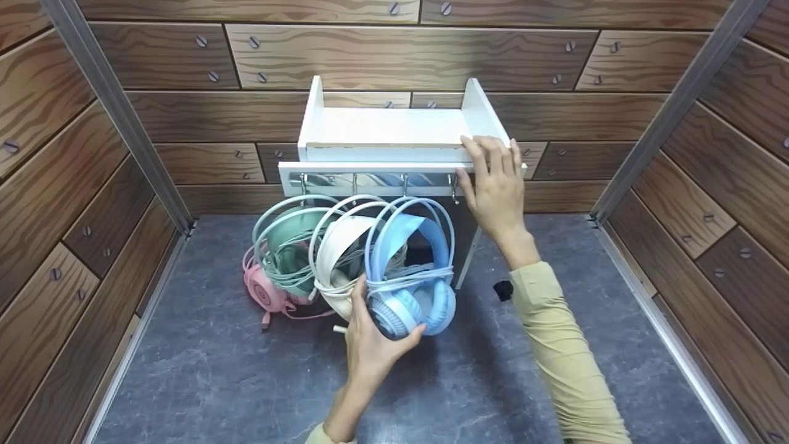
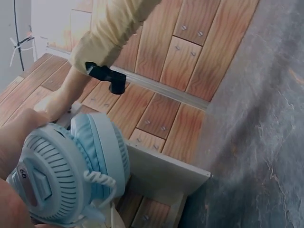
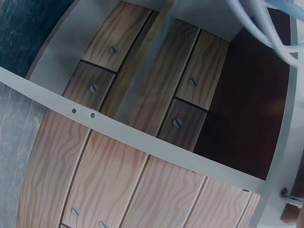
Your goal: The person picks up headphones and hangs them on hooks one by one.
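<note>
Blue headphones hang in front of a white shelf rack, their looped cable at a hook on its front rail. My left hand grips their ear cups from below, thumb on the underside. In the left wrist view the blue ear cup fills the lower left. My right hand holds the rack's right end, fingers over the rail and thumb in front, near the rightmost hook. White headphones hang to the left of the blue pair, partly covered.
Green headphones with coiled cable hang farther left. Pink headphones are behind them, partly hidden. A dark grey floor lies below, with wood-patterned walls at the back and sides. A black device is strapped on the right sleeve.
</note>
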Tool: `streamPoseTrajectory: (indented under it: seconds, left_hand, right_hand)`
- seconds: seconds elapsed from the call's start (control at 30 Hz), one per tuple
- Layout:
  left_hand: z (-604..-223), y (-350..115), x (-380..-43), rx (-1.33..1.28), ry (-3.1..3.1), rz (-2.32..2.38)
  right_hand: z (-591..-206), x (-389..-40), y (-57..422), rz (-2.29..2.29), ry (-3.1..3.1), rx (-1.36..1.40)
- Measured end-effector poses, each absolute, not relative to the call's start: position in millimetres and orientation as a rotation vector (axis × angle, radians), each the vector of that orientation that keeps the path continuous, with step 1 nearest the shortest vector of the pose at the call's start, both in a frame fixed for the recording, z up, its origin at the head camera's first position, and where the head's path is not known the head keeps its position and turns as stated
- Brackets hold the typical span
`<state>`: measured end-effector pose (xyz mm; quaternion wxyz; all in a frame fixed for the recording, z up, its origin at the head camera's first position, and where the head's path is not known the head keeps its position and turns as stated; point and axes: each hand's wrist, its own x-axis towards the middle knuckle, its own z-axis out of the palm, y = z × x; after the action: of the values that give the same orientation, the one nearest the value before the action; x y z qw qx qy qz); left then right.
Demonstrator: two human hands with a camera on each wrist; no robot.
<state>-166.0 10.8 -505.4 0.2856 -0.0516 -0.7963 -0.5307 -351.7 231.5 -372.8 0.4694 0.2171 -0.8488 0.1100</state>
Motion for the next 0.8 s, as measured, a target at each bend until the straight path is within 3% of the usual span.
streamPoseTrajectory:
  seconds: [0.8]
  left_hand:
    - [-518.8,28.1,-171.7,-0.024,-2.231,-0.989]
  right_hand:
    - [-373.3,-352.5,231.5,0.274,-2.077,0.531]
